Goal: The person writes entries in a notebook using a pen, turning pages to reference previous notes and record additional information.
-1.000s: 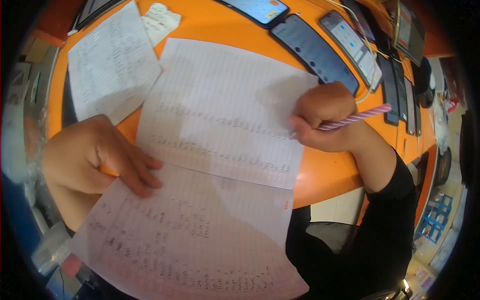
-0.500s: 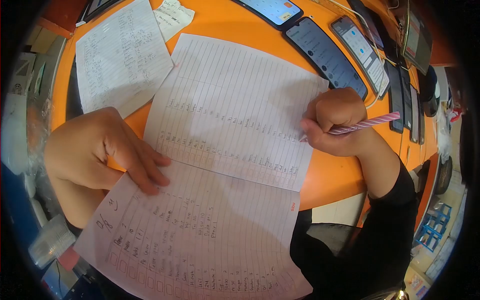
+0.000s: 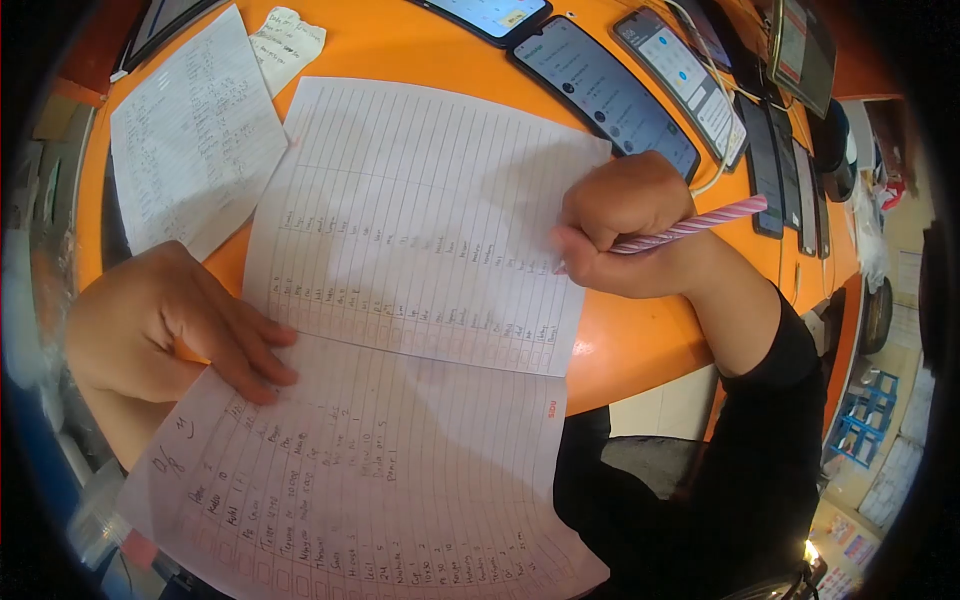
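Notebook [image 3: 400, 150], ruled, open at two hands

Item: blue basket [image 3: 868, 415], right background; contents too small to tell. Item: notebook, upper page on the orange counter [image 3: 625, 350], lower page past its near edge; orange strip between upper page and edge at right. Item: right hand [image 3: 625, 215], closed around striped pen [image 3: 705, 222], point at the page's right margin. Item: left hand [image 3: 180, 330], fingers loosely extended onto the lower page; thumb hidden, grip could not be told. Phones [image 3: 605, 90] lay beyond.

From the head, looking down close over the notebook [image 3: 470, 430]
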Demonstrator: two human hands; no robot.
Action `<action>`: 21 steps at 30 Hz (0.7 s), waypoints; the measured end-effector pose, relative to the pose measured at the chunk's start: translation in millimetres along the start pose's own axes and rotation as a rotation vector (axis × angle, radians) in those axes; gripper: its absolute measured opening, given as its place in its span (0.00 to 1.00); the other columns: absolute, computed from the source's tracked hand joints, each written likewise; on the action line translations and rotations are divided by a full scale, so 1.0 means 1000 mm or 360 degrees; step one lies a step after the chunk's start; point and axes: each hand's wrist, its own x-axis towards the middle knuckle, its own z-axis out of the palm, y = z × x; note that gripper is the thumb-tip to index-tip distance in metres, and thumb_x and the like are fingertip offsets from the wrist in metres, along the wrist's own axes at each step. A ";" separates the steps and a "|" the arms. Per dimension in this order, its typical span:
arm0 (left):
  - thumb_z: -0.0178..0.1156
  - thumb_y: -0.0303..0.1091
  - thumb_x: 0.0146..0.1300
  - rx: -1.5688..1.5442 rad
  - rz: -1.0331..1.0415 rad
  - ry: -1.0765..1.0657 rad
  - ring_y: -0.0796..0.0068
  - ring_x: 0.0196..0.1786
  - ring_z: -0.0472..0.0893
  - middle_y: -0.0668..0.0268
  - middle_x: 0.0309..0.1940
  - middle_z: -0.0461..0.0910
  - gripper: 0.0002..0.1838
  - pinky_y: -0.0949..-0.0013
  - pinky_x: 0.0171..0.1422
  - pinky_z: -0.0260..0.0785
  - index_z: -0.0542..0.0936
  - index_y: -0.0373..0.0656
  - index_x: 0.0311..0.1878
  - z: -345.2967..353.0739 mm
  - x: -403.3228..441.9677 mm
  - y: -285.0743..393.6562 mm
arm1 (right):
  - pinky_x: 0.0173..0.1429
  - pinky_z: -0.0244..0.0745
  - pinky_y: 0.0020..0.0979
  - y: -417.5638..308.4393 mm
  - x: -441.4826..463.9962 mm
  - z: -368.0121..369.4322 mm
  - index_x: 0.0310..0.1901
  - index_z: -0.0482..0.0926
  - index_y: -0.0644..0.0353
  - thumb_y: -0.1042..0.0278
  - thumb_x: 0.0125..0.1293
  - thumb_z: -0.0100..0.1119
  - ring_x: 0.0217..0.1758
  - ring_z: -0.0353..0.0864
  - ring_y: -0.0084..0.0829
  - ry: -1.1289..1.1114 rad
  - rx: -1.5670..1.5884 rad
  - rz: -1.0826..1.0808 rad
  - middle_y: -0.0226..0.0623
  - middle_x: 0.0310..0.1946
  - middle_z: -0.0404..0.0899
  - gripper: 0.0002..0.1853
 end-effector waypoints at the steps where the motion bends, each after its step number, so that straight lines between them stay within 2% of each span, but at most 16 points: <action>1: 0.70 0.23 0.52 0.0007 -0.0031 -0.0008 0.66 0.46 0.87 0.56 0.39 0.87 0.08 0.69 0.60 0.75 0.89 0.41 0.37 0.000 -0.001 -0.002 | 0.20 0.56 0.27 0.000 0.000 -0.001 0.16 0.61 0.56 0.77 0.55 0.65 0.14 0.62 0.29 -0.0019 -0.0015 -0.0001 0.31 0.13 0.63 0.21; 3: 0.71 0.23 0.51 0.0004 0.0001 0.0012 0.66 0.46 0.87 0.56 0.39 0.87 0.08 0.70 0.60 0.75 0.89 0.41 0.37 0.001 0.001 0.000 | 0.20 0.59 0.27 0.000 0.001 -0.003 0.15 0.62 0.55 0.77 0.53 0.67 0.13 0.70 0.30 -0.0055 -0.0040 -0.0009 0.33 0.14 0.69 0.21; 12: 0.72 0.22 0.50 -0.0033 0.0011 0.0036 0.67 0.45 0.87 0.56 0.39 0.87 0.09 0.69 0.60 0.75 0.89 0.41 0.37 0.001 0.001 -0.002 | 0.20 0.58 0.28 0.000 0.001 -0.003 0.15 0.62 0.54 0.76 0.54 0.67 0.13 0.69 0.30 -0.0049 -0.0052 0.0001 0.32 0.14 0.68 0.20; 15: 0.71 0.22 0.51 -0.0028 0.0052 0.0036 0.67 0.44 0.87 0.56 0.39 0.87 0.09 0.68 0.60 0.75 0.89 0.40 0.37 0.001 0.001 -0.002 | 0.21 0.55 0.27 -0.001 0.001 0.000 0.17 0.60 0.57 0.76 0.56 0.65 0.14 0.59 0.27 0.0003 0.0002 0.0004 0.30 0.12 0.60 0.20; 18: 0.71 0.21 0.51 -0.0019 0.0052 0.0044 0.67 0.44 0.88 0.56 0.39 0.87 0.09 0.68 0.61 0.75 0.89 0.40 0.36 0.001 0.003 0.002 | 0.20 0.57 0.29 0.001 0.000 -0.003 0.15 0.62 0.54 0.77 0.54 0.67 0.13 0.68 0.31 -0.0050 -0.0064 -0.0005 0.33 0.13 0.67 0.21; 21: 0.71 0.21 0.51 -0.0026 0.0036 0.0051 0.67 0.44 0.87 0.56 0.39 0.87 0.08 0.68 0.61 0.75 0.89 0.40 0.36 0.001 0.002 0.003 | 0.20 0.57 0.29 -0.001 0.001 -0.003 0.15 0.62 0.54 0.77 0.54 0.66 0.13 0.68 0.32 -0.0064 -0.0048 0.0011 0.33 0.13 0.67 0.20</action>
